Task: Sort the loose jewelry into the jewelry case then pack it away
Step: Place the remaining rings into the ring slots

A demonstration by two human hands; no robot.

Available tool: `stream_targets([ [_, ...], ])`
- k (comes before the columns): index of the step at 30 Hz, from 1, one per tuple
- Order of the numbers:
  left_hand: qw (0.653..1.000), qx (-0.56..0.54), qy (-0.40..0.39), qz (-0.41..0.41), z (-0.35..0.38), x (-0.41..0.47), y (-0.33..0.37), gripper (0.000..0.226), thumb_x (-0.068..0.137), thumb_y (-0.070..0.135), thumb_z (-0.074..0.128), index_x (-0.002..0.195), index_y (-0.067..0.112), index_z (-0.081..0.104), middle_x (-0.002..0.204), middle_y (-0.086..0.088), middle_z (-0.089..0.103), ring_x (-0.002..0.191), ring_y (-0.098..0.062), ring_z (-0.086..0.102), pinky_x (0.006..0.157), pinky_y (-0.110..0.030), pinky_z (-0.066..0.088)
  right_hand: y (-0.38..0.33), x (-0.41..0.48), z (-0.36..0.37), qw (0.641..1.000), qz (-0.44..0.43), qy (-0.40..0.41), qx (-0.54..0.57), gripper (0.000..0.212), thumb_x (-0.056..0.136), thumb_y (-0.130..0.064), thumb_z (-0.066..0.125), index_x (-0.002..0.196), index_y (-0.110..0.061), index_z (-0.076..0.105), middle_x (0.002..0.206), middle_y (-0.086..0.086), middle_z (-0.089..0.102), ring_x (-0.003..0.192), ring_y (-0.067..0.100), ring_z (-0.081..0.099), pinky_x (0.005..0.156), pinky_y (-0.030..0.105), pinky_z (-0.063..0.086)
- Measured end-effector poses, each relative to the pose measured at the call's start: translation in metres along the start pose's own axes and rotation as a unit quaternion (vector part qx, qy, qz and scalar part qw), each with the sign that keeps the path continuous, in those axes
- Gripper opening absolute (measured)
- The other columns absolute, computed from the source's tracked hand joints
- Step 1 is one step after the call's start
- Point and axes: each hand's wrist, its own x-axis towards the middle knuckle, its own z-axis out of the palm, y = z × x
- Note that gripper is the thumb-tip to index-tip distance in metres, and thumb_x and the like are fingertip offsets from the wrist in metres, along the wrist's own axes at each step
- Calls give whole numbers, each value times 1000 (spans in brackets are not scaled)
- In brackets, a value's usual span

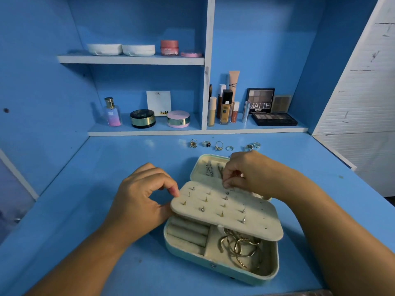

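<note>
Head view, and we're in the middle of the earring step: the jewelry case (213, 268) lies open on the blue surface (89, 210) right in front of us, and its cream earring panel (252, 223) is folded out over the lower tray with a scatter of studs (202, 209) already pushed through it. The left hand (139, 201) comes in from the left with its fingers curled, forefinger on top and thumb below, pinching the panel's left edge to steady it. The right hand (243, 171) reaches over from the right, wrist raised and knuckles up. Its fingertips (226, 184) are drawn together in a tight pinch, pointing down at the panel's far edge. Whether a stud sits between them we cannot tell; it's too small to see. Beneath the panel, bracelets (239, 246) fill the right compartment while the ring rolls (188, 231) look bare. Beyond the case, a row of loose rings (219, 145) waits on the surface near the shelf (149, 133). By our reading the job is roughly half done. The next move calls for a fine, straight press into a free hole, with the left hand bracing the panel. After that come the rings, one at a time, then closing the case.
</note>
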Motion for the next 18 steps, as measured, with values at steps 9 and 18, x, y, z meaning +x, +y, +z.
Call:
stream_targets([
  [9, 1000, -7, 5, -2, 0, 0, 0, 30, 81, 38, 72, 65, 13, 63, 69, 11, 61, 66, -10, 48, 65, -14, 34, -3, -2, 0, 999, 12, -26, 15, 7, 90, -22, 63, 88, -24, 70, 88, -16, 58, 81, -1, 55, 74, 13, 42],
  [18, 1000, -6, 13, 2, 0, 0, 0, 30, 80, 37, 74, 66, 13, 63, 69, 11, 61, 67, -7, 46, 65, -13, 34, -6, -2, 3, 1000, -20, 3, 23, 4, 92, -23, 59, 89, -24, 60, 93, -12, 53, 83, 2, 52, 73, 14, 40],
])
